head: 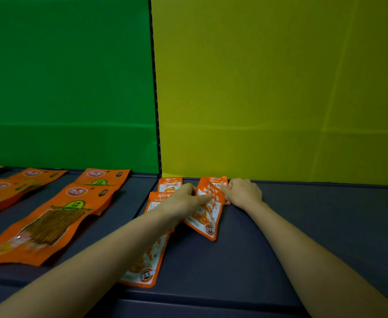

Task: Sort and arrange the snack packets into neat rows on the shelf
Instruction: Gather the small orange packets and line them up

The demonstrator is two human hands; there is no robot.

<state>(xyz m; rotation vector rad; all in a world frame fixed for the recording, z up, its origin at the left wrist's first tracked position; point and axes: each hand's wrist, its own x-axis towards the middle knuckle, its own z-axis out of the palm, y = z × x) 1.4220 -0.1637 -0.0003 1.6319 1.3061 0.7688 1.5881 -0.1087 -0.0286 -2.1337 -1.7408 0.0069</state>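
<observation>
On the dark shelf point(280, 249), just right of the black seam point(155, 88), the nearest small packet point(147, 265) lies flat, half hidden under the left forearm, while the left hand point(183, 200) pinches the upper edge of a tilted packet point(207, 216). Beyond, the right hand point(243, 191) curls its fingers onto the top corner of a rear packet point(213, 180), mostly covered, beside another back packet point(170, 183). Left of the seam lie large packets point(48, 223), the farthest cut off at the edge.

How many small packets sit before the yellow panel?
4: back-left packet, front-left packet, tilted packet in left hand, rear packet in right hand. Others may hide.
</observation>
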